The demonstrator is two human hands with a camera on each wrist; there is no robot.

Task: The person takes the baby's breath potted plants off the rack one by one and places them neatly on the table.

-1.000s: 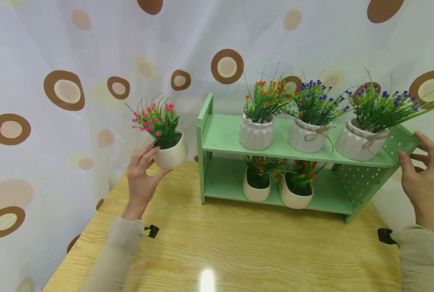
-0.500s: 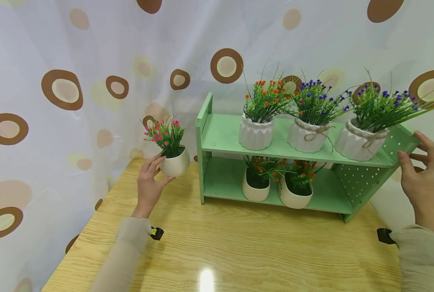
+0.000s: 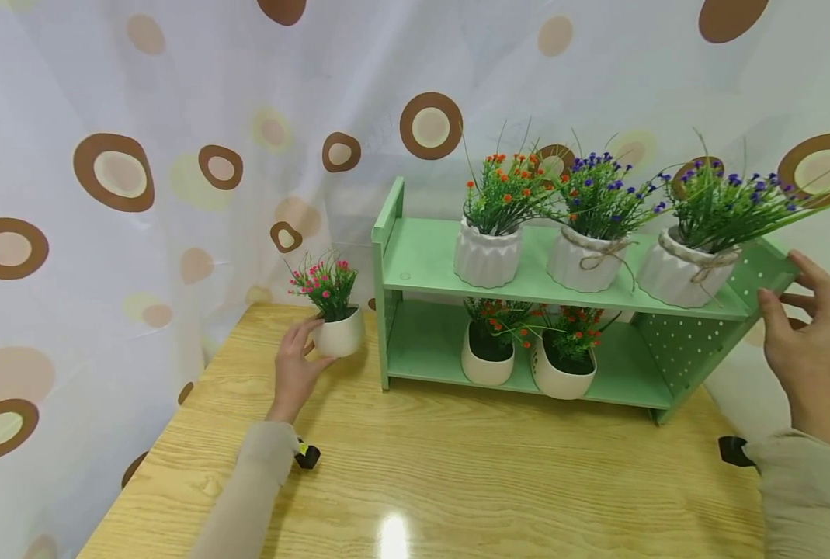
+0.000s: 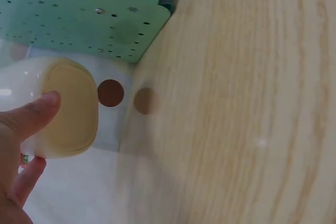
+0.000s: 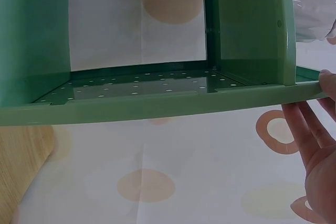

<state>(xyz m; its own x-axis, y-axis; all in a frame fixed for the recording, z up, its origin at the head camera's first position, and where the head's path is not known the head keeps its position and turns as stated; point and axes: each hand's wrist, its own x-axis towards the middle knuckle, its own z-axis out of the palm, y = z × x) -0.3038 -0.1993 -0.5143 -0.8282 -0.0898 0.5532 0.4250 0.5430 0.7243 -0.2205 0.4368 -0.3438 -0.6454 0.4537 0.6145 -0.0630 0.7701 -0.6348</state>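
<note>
My left hand (image 3: 297,371) holds a white flower pot (image 3: 339,334) with pink flowers, to the left of the green shelf (image 3: 390,233). In the left wrist view the thumb presses the pot's pale underside (image 4: 71,106), and the pot is off the tabletop. My right hand (image 3: 813,334) grips the upper edge of the shelf's right side panel; the right wrist view has fingers (image 5: 304,129) beneath that edge and the thumb on the other side. On the upper board stand an orange-flowered pot (image 3: 487,256) and two purple-flowered pots, (image 3: 588,260) the middle one and the right one tied with twine.
Two cream pots with orange-red flowers, a left one (image 3: 488,363) and a right one (image 3: 564,373), sit on the lower board. The shelf stands on a wooden table (image 3: 456,473). Behind it hangs a white curtain (image 3: 247,78) with brown circles.
My left hand has lowered the pink-flowered pot towards the table and moved it slightly right, closer to the shelf. The right hand stays on the side panel.
</note>
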